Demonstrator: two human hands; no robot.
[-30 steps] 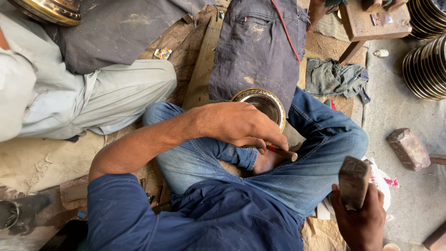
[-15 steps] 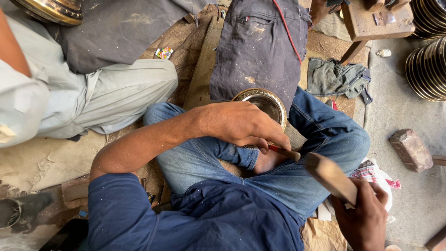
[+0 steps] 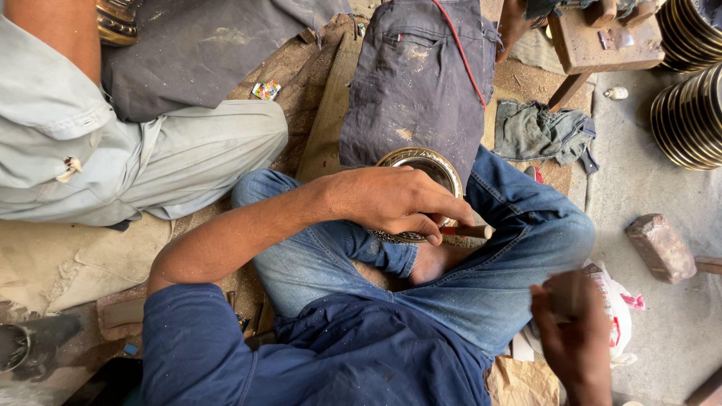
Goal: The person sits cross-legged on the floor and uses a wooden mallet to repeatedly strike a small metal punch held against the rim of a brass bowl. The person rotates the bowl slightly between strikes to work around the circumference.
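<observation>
your left fingers (image 3: pixel 432 218) pinch a thin chisel (image 3: pixel 462 231) against the round metal dish (image 3: pixel 421 162) at frame centre, on your lap. it looks rigid and slick; grip its rim. your right hand (image 3: pixel 575 331), lower right, is clenched around a blurred tool.

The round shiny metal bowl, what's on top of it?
The left hand lies across the round shiny metal bowl, pinching a thin wooden-handled tool. The bowl's near half stays hidden.

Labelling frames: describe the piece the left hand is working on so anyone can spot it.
Start at the crossed legs in blue jeans. On that lap sits a round metal bowl, half covered by the left hand. Unlike the stacked dark rings at the far right, it lies alone, with a patterned rim.
</observation>
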